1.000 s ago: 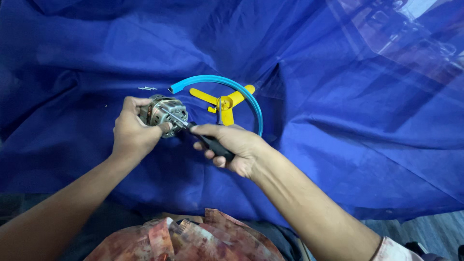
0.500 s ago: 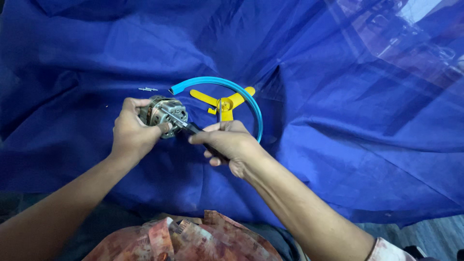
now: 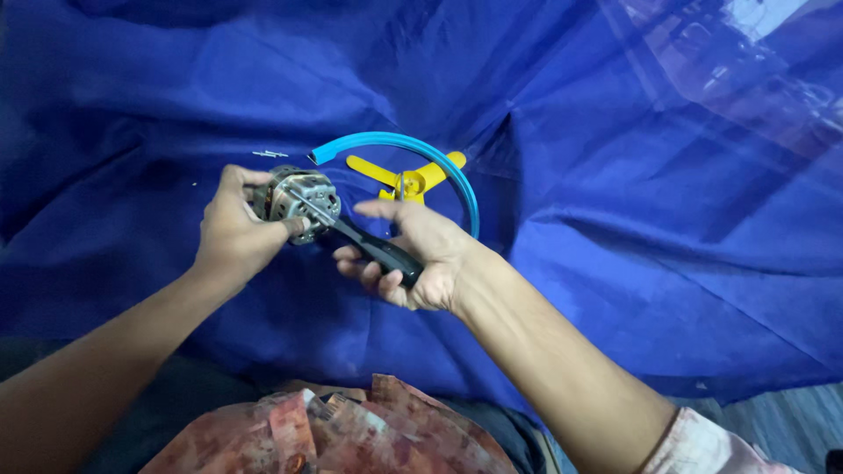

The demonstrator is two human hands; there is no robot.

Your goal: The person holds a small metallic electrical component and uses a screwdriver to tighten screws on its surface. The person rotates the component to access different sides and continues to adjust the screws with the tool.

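Note:
My left hand (image 3: pixel 233 235) grips a small round metal motor (image 3: pixel 297 200) above the blue cloth. A black-handled screwdriver (image 3: pixel 373 251) lies across the palm of my right hand (image 3: pixel 413 254), its metal shaft reaching up-left onto the motor's face. The right fingers are loosened around the handle, with the index finger stretched out. Just behind the hands lies a curved light-blue ring piece (image 3: pixel 413 162) with a yellow three-arm bracket (image 3: pixel 408 180) inside it.
A wrinkled dark blue cloth (image 3: pixel 615 219) covers the whole work surface. Two small screws (image 3: pixel 269 154) lie on it behind the motor. My lap in patterned red fabric (image 3: pixel 325 434) is at the bottom edge.
My right hand has shifted on the screwdriver handle, rolling palm-up with fingers loosened and the index finger extended. The left hand and motor have stayed in place.

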